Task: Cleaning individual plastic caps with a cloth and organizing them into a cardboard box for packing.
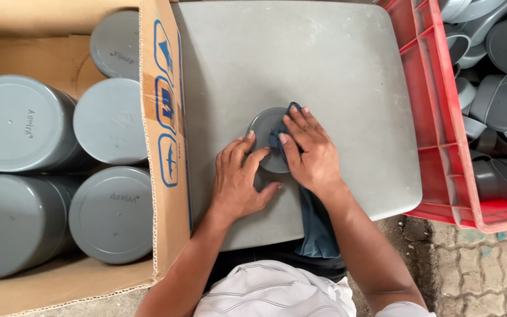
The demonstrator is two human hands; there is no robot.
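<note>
A round grey plastic cap (263, 130) lies flat on a grey square stool top (300, 58). My left hand (240, 179) rests on the stool with thumb and fingers curled against the cap's near-left rim, holding it in place. My right hand (307, 149) presses a dark blue cloth (316, 226) onto the cap's top, fingers spread flat over it. The cloth's free end trails under my right wrist and hangs off the stool's near edge.
An open cardboard box (165, 117) on the left holds several grey capped cylinders (111, 214). A red plastic crate (435, 117) on the right is filled with several grey pipe fittings (506, 100). Paving stones (482, 276) show at lower right.
</note>
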